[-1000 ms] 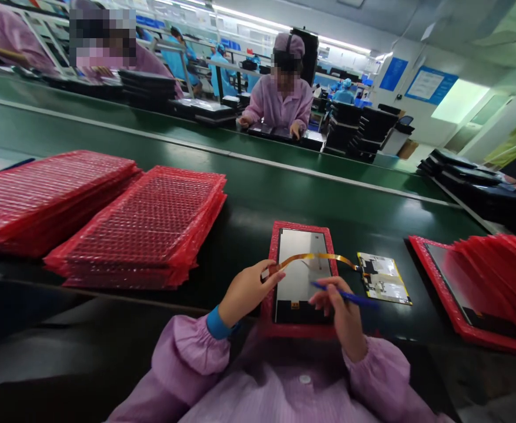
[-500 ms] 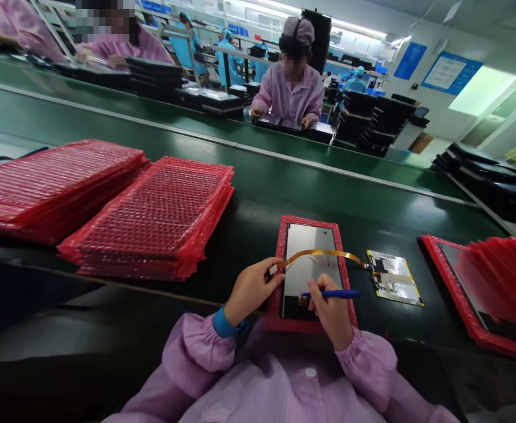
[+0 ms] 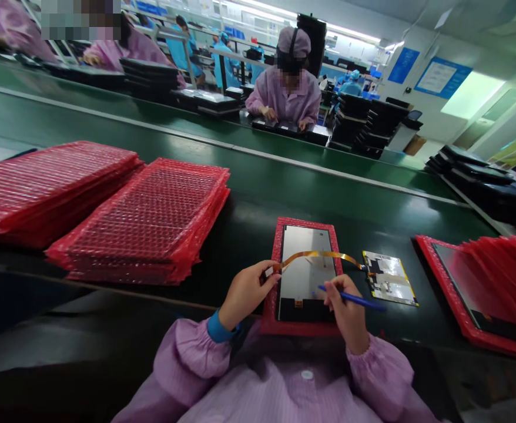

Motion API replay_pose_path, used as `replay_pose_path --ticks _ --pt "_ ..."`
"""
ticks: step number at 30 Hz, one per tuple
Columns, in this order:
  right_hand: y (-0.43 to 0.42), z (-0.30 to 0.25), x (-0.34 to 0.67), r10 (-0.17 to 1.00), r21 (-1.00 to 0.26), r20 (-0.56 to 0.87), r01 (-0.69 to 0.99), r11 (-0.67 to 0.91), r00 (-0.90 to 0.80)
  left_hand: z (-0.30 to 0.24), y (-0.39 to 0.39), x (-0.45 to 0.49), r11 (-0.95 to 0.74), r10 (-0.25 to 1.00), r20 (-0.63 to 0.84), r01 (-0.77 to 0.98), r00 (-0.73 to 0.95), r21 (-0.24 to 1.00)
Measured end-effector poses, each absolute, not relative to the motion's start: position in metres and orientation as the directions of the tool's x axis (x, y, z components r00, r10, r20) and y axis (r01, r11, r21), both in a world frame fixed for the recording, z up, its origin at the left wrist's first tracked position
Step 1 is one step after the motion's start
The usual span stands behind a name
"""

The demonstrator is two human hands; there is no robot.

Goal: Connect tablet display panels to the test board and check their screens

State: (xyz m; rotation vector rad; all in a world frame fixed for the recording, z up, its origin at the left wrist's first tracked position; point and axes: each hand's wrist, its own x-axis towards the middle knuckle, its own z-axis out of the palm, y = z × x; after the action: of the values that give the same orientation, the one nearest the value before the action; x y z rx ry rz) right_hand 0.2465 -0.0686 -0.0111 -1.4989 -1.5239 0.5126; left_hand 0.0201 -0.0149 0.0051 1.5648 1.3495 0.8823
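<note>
A flat display panel (image 3: 304, 241) with a silvery back and a black lower strip lies on a red bubble-wrap sleeve (image 3: 334, 232) in front of me. My left hand (image 3: 251, 291) pinches the near end of an orange flex cable (image 3: 313, 254) at the panel's left edge. The cable arches over the panel to a yellow-edged flat board (image 3: 392, 279) on its right. In my right hand (image 3: 346, 305) is a blue pen-like tool (image 3: 359, 301), its tip over the panel's lower right part. A small gold connector (image 3: 299, 304) shows on the black strip.
Two stacks of red bubble-wrap sleeves (image 3: 152, 211) lie to the left. More red sleeves (image 3: 500, 282) with a panel are at the right. Across the green bench (image 3: 258, 182), a co-worker (image 3: 287, 88) handles a dark device beside piles of black units (image 3: 350, 123).
My right hand has moved right with the blue tool, away from the gold connector, which is now uncovered. My left hand keeps its grip on the cable.
</note>
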Motion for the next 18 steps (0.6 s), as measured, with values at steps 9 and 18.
replay_pose_path --ticks 9,18 --pt "-0.055 -0.021 0.326 0.906 -0.413 0.421 0.881 0.232 -0.042 0.021 -0.012 0.024 0.046 0.970 -0.086 0.174 0.229 0.984" --pt "-0.049 -0.015 0.366 0.892 -0.827 0.269 0.562 0.021 0.363 0.080 -0.042 -0.017 -0.133 0.982 0.067 0.392 0.176 0.911"
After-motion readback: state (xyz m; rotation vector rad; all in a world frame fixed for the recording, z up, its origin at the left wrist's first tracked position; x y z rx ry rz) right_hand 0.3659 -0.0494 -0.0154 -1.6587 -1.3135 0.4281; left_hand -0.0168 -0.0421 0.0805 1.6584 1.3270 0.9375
